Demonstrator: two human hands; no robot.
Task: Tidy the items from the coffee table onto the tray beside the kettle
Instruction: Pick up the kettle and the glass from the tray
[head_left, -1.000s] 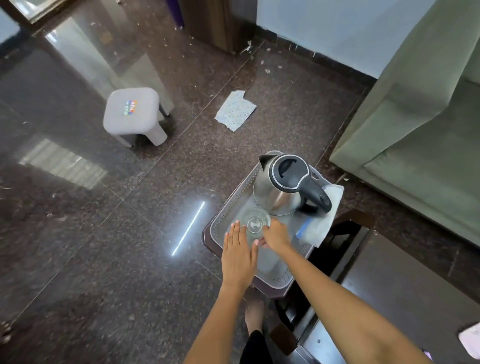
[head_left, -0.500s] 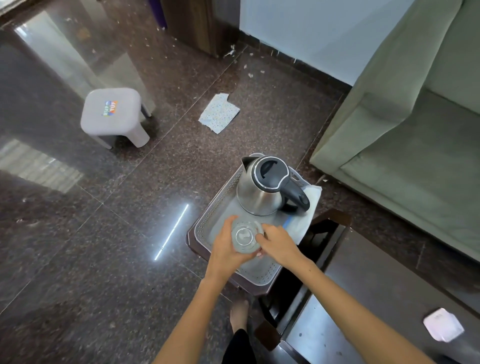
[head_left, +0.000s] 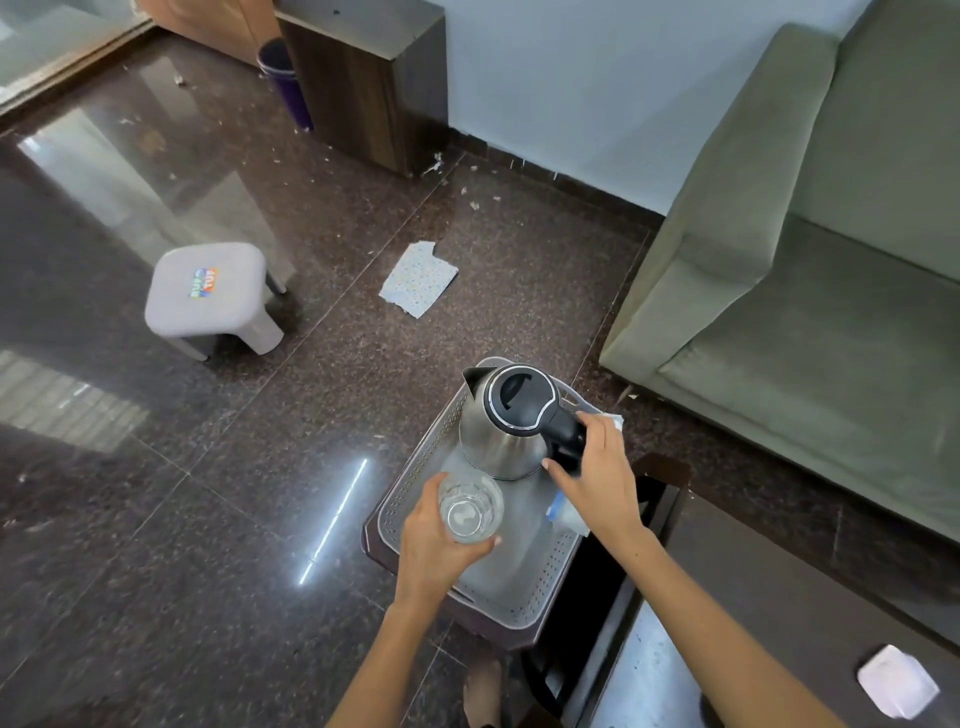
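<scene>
Dark stone floor; a tray (head_left: 415, 499) holds a kettle (head_left: 506, 423) at its far end. Left hand (head_left: 434, 548) grips an upright glass (head_left: 470, 506) just before the kettle. Right hand (head_left: 597, 475), fingers curled, closes on the kettle handle.

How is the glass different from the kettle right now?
The glass is clear and small; the kettle is shiny steel with a black lid, far bigger. The left hand grips the glass; the right hand grasps the kettle's handle. Both are over the tray.

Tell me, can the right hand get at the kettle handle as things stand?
Probably yes. The right hand is already at the black kettle handle, fingers round it, with nothing between them. The left hand holds the glass nearer the person, above the tray, out of the way.
</scene>
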